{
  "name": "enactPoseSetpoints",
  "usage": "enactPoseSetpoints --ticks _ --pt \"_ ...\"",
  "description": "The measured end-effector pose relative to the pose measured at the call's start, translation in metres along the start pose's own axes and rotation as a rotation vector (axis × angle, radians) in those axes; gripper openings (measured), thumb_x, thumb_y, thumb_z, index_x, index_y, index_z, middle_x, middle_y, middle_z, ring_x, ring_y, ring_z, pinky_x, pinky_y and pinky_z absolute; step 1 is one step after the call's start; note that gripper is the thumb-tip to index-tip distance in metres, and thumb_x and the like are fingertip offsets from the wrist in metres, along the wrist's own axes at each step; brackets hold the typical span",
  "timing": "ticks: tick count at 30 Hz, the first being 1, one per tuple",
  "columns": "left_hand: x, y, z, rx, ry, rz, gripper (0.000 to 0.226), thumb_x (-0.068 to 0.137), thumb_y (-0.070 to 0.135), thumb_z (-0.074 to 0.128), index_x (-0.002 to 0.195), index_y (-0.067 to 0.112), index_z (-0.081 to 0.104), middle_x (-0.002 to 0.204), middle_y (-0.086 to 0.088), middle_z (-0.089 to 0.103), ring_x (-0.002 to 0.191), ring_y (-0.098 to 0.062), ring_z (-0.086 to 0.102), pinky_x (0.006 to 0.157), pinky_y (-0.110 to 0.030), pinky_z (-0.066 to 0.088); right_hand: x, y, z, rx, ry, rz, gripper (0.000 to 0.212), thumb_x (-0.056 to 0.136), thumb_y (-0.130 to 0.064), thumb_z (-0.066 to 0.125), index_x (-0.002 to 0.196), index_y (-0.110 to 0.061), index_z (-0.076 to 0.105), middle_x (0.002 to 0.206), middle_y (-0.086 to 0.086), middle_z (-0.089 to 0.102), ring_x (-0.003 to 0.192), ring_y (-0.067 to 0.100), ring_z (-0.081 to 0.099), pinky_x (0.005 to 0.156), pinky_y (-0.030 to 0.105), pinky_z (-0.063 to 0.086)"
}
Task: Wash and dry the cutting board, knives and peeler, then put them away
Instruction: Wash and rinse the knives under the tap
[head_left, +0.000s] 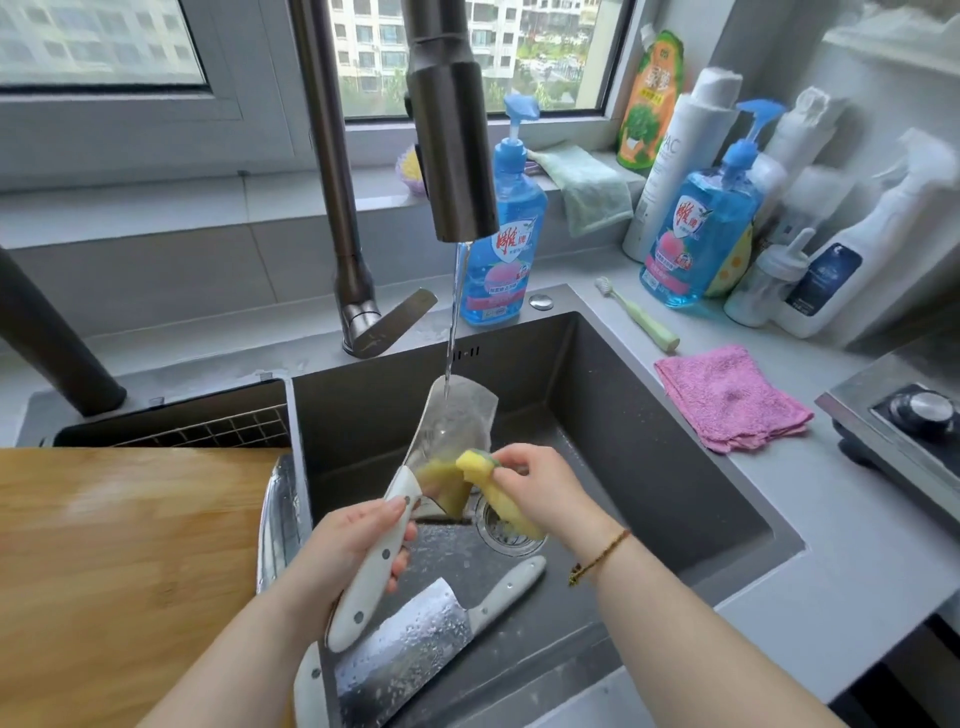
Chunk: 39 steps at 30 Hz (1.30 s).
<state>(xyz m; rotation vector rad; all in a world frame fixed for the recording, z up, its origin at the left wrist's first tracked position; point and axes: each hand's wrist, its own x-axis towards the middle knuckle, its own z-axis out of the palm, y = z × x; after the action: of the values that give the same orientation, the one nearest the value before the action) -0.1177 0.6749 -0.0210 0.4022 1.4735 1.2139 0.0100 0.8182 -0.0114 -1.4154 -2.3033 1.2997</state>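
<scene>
Running round the dark sink (649, 441) is the grey desk (857, 545). The wooden cutting board (130, 571) lies to the left, reaching the sink's edge. A wet cleaver (415, 639) lies flat on the sink floor. Above it the left grip (343, 551) is curled round a white-handled knife (441, 441), blade up under the thin stream from the tap (452, 156). The right grip (540, 483) pinches a yellow sponge (488, 483) against the blade.

Glossy steel knife blade (451, 421), matt dark sink (649, 415), wooden cutting board (119, 561)
</scene>
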Motion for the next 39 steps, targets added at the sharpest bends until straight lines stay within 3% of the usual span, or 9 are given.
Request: enactPoseSetpoints --ticks 3,12,18,21,23,30,33,35,39 --pt "-0.004 0.000 0.000 0.051 0.028 0.003 0.028 0.090 0.026 0.050 0.081 0.001 0.059 0.064 -0.008 0.055 0.047 -0.014 0.052 0.041 -0.022 0.045 -0.028 0.013 -0.012 0.220 0.022 0.092 0.019 0.089 -0.009 0.049 0.101 -0.011 0.064 0.074 -0.006 0.057 0.071 0.009 0.053 0.055 0.012 0.040" --pt "-0.030 -0.007 0.018 0.154 0.055 0.005 0.026 0.091 0.025 0.052 0.083 0.002 0.061 0.070 -0.011 0.056 0.051 -0.017 0.050 0.040 -0.021 0.044 -0.124 0.055 -0.035 0.415 0.053 0.209 0.025 0.092 -0.005 0.044 0.077 -0.018 0.059 0.070 -0.002 0.059 0.061 0.007 0.053 0.049 0.011 0.044" --pt "-0.042 -0.008 0.031 0.212 0.055 0.032 0.026 0.092 0.023 0.053 0.077 0.003 0.061 0.065 -0.008 0.055 0.053 -0.018 0.049 0.039 -0.020 0.042 -0.151 0.082 -0.034 0.290 0.179 0.310 0.023 0.091 -0.005 0.045 0.079 -0.016 0.062 0.074 -0.002 0.059 0.071 0.012 0.054 0.058 0.016 0.042" --pt "-0.044 -0.007 0.031 0.263 0.060 0.046 0.028 0.090 0.026 0.055 0.076 0.004 0.063 0.062 -0.010 0.055 0.054 -0.020 0.049 0.047 -0.024 0.042 -0.153 0.091 -0.034 0.121 0.311 0.329 0.021 0.090 -0.008 0.048 0.104 -0.009 0.063 0.096 0.002 0.062 0.094 0.017 0.056 0.077 0.022 0.043" --pt "-0.044 -0.006 0.030 0.265 0.072 0.048 0.027 0.090 0.027 0.056 0.076 0.005 0.063 0.062 -0.010 0.056 0.055 -0.021 0.050 0.050 -0.026 0.042 -0.155 0.093 -0.034 0.042 0.350 0.339 0.022 0.090 -0.011 0.048 0.108 -0.009 0.061 0.109 0.005 0.063 0.103 0.020 0.056 0.083 0.025 0.042" --pt "-0.048 -0.002 0.023 0.321 0.120 0.065 0.022 0.091 0.023 0.055 0.080 0.005 0.063 0.064 -0.009 0.056 0.054 -0.018 0.050 0.046 -0.024 0.041 -0.148 0.075 -0.038 -0.165 0.460 0.255 0.023 0.092 -0.013 0.046 0.110 -0.009 0.059 0.109 0.006 0.059 0.105 0.022 0.054 0.081 0.022 0.038" --pt "-0.047 0.003 0.023 0.475 0.142 0.171 0.009 0.087 0.017 0.061 0.094 0.013 0.062 0.067 -0.004 0.057 0.055 -0.014 0.051 0.043 -0.017 0.041 -0.122 0.048 -0.033 0.033 0.418 0.162 0.012 0.090 -0.015 0.051 0.094 -0.012 0.062 0.088 0.000 0.059 0.088 0.019 0.056 0.073 0.021 0.037" --pt "-0.044 0.004 0.021 0.645 0.162 0.254 0.020 0.084 0.018 0.064 0.104 0.018 0.062 0.075 0.001 0.059 0.062 -0.012 0.054 0.048 -0.016 0.042 -0.099 0.026 -0.023 0.347 0.304 0.165 0.013 0.091 -0.019 0.051 0.082 -0.014 0.058 0.080 -0.001 0.059 0.078 0.018 0.057 0.071 0.028 0.046" --pt "-0.040 0.006 0.019 1.071 0.282 0.397 0.030 0.086 0.030 0.060 0.115 0.030 0.056 0.085 0.012 0.059 0.070 -0.009 0.053 0.055 -0.015 0.037 -0.056 -0.007 0.005 0.884 0.009 0.267 0.025 0.097 -0.026 0.043 0.110 -0.005 0.048 0.095 0.008 0.056 0.096 0.027 0.059 0.078 0.030 0.050"
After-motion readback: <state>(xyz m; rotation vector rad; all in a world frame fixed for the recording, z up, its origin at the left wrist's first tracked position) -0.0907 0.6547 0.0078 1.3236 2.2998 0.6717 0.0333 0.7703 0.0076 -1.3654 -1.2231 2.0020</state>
